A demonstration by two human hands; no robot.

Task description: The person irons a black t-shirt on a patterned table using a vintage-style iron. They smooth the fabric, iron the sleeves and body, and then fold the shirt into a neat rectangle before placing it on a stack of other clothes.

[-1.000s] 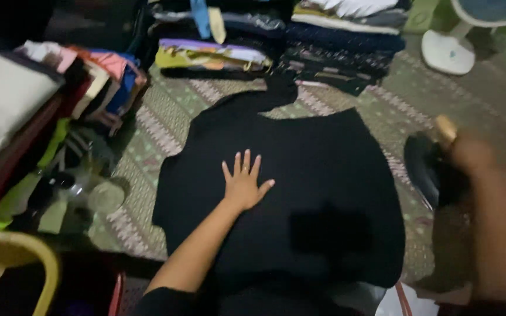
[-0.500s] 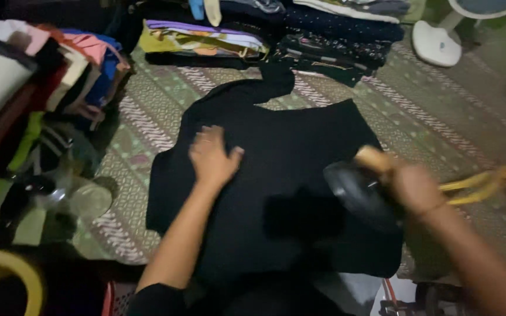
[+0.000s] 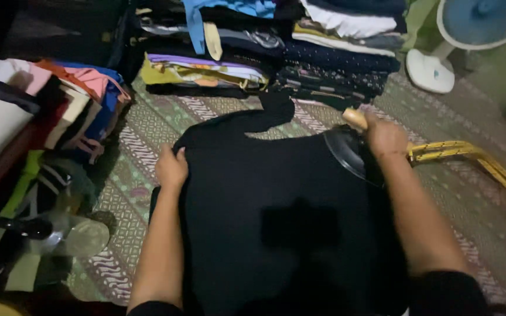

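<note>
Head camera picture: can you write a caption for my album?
Left hand holds a black garment's edge while the right hand presses an iron on it.

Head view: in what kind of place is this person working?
Probably a room at home, used for ironing on the floor. A black garment lies on a patterned mat, folded clothes are stacked around, and a fan stands nearby.

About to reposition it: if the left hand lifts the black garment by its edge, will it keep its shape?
Probably not. The black fabric garment lies flat and limp on the patterned mat, so it would likely droop and fold. The left hand grips only one edge, so the rest would probably drag.
</note>
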